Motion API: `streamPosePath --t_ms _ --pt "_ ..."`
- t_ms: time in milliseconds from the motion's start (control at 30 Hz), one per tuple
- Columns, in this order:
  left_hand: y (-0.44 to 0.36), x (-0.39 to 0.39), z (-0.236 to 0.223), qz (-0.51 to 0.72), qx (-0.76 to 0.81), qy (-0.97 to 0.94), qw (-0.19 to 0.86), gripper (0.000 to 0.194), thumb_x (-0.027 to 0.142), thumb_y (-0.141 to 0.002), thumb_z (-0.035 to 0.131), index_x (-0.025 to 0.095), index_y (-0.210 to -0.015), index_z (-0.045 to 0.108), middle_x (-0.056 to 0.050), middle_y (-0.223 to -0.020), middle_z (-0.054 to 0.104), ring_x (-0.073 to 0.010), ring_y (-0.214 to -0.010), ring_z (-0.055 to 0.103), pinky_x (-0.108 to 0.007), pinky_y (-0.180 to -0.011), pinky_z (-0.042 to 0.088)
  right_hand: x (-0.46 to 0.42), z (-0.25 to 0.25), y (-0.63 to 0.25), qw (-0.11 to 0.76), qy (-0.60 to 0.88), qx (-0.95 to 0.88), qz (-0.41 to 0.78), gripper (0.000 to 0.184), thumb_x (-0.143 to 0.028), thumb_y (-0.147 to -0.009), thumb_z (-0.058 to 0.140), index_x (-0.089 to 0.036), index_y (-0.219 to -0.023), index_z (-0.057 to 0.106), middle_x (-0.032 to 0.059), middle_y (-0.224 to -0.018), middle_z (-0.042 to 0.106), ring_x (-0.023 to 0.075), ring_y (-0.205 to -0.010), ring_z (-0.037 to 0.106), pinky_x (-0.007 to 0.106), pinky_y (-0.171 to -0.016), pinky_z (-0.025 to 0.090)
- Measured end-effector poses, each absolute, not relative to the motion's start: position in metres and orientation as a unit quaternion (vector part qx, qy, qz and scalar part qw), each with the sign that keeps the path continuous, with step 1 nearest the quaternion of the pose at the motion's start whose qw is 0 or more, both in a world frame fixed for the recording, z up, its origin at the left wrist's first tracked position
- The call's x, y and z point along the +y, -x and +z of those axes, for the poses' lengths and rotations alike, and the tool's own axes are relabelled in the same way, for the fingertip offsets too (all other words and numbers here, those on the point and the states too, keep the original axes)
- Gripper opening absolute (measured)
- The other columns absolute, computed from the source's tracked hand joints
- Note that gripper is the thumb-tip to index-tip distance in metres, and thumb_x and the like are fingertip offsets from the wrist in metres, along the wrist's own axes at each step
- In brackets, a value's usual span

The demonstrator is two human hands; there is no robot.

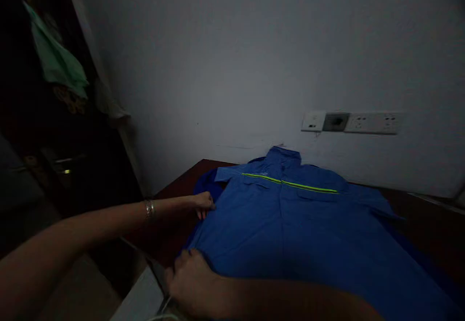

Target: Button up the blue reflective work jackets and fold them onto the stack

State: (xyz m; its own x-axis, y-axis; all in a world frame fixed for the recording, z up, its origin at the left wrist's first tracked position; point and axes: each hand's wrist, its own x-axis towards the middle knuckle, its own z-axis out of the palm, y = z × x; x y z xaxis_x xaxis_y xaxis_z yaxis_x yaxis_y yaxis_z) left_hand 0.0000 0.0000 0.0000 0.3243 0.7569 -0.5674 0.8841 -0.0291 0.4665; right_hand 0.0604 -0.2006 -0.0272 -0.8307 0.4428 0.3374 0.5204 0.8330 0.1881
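A blue short-sleeved work shirt (254, 229) lies spread front up on a dark red-brown table (174, 190), its collar toward the wall. Yellow-green stripes cross its chest above two flap pockets. Darker blue cloth (205, 184) shows from under its left side. My left hand (205, 204), a bracelet on its wrist, pinches the shirt's left side edge below the sleeve. Nearer to me, my right hand (196, 280) reaches across the lower part of the shirt, its fingers closed on the same side edge. Its forearm covers part of the shirt's lower front.
A pale wall with a row of sockets (370, 123) stands right behind the table. At the left is a dark door (105, 166) with a metal handle and a light green cloth (60, 62) hanging on it. A whitish surface (140, 297) and a cable lie below the table's left edge.
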Motion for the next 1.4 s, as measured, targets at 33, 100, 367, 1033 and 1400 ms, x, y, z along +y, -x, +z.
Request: streamPosePath --t_ms 33,100,367,1033,1400 --pt "-0.002 0.001 0.0 -0.067 0.575 -0.717 0.387 0.021 0.031 -0.073 0.06 0.012 -0.067 0.054 -0.002 -0.055 0.058 -0.0135 -0.046 0.058 -0.026 -0.043 0.053 -0.202 -0.028 -0.058 0.135 0.251 -0.948 -0.139 0.017 -0.022 -0.074 0.058 -0.01 -0.086 0.053 0.0119 -0.078 0.062 0.0237 -0.072 0.058 0.035 -0.054 0.046" --pt "-0.005 0.003 0.0 -0.034 0.577 -0.723 0.378 0.024 0.035 -0.073 0.06 0.012 -0.068 0.055 -0.001 -0.055 0.057 -0.0121 -0.046 0.057 -0.024 -0.045 0.053 -0.203 -0.029 -0.053 0.129 0.246 -0.95 -0.144 0.02 -0.023 -0.076 0.056 -0.01 -0.091 0.053 0.0128 -0.08 0.063 0.0249 -0.075 0.059 0.036 -0.054 0.046" --pt "-0.02 0.025 -0.015 0.1 0.612 -0.7 0.353 0.017 0.031 -0.075 0.056 0.014 -0.076 0.057 0.001 -0.063 0.057 -0.0102 -0.053 0.055 -0.018 -0.044 0.046 -0.205 -0.026 -0.053 0.178 0.215 -0.946 -0.164 0.017 -0.024 -0.08 0.051 -0.011 -0.091 0.052 0.0106 -0.076 0.062 0.0238 -0.071 0.058 0.033 -0.049 0.046" --pt "-0.055 0.035 0.018 -0.102 0.544 -0.828 0.09 0.025 0.026 -0.078 0.045 0.009 -0.074 0.063 -0.012 -0.075 0.066 -0.0206 -0.069 0.064 -0.024 -0.058 0.05 -0.256 0.003 -0.26 0.182 0.508 -0.841 -0.014 0.023 -0.013 -0.078 0.042 -0.02 -0.097 0.054 0.0031 -0.088 0.06 0.0148 -0.077 0.056 0.024 -0.063 0.045" --pt "-0.179 -0.022 0.023 -0.063 0.361 -0.926 -0.09 0.026 0.018 -0.079 0.045 0.008 -0.088 0.067 -0.023 -0.1 0.063 -0.0327 -0.099 0.058 -0.046 -0.087 0.041 -0.409 -0.076 -0.47 0.159 0.857 -0.475 -0.119 0.047 -0.05 -0.078 0.041 -0.019 -0.108 0.059 0.0135 -0.103 0.065 0.0275 -0.083 0.064 0.04 -0.07 0.052"
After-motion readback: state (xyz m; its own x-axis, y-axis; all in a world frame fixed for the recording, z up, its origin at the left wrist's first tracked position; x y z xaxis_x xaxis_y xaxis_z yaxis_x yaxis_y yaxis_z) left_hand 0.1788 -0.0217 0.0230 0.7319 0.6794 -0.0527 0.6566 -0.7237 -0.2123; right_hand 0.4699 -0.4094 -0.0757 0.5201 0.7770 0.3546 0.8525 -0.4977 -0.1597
